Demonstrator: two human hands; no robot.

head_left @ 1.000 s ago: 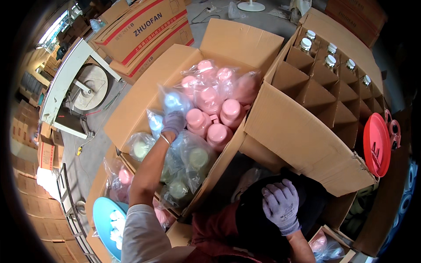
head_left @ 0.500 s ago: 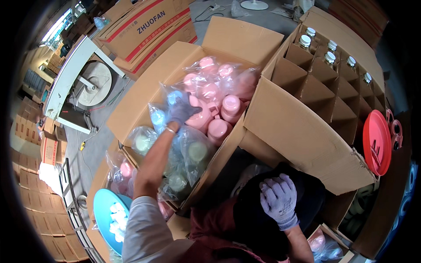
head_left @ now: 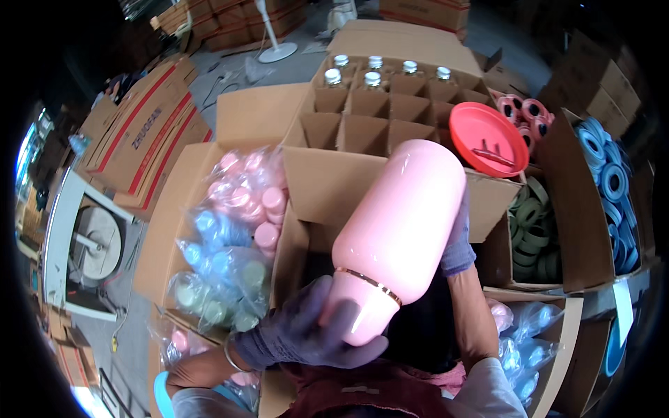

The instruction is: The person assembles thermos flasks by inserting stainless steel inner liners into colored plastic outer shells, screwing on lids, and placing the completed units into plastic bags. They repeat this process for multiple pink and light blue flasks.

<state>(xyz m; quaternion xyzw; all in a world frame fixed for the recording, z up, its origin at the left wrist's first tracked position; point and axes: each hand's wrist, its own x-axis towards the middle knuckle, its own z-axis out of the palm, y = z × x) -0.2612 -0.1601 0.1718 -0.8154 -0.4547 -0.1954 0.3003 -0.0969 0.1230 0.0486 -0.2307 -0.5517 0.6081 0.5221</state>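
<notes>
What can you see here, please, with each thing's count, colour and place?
Bottle: one, pink, centre
Left carton: one, brown, left
Bagged bottles: many, pink, blue and green, left carton
Divided carton: one, brown, upper centre
Capped bottles: six visible, silver caps, divided carton
Dish: one, red, divided carton's right end
Pink parts: several, pink, beyond dish
Green rings: several, green, right
Blue rings: several, blue, far right
Bagged pieces: several, pink and blue, lower right
Basin: one, blue, lower left
Striped cartons: at least two, brown and red, upper left
Frame: one, white, left
Stand: one, white, top
Left hand: one, purple-grey glove, bottle's narrow end
Right hand: one, purple-grey glove, bottle's right side
</notes>
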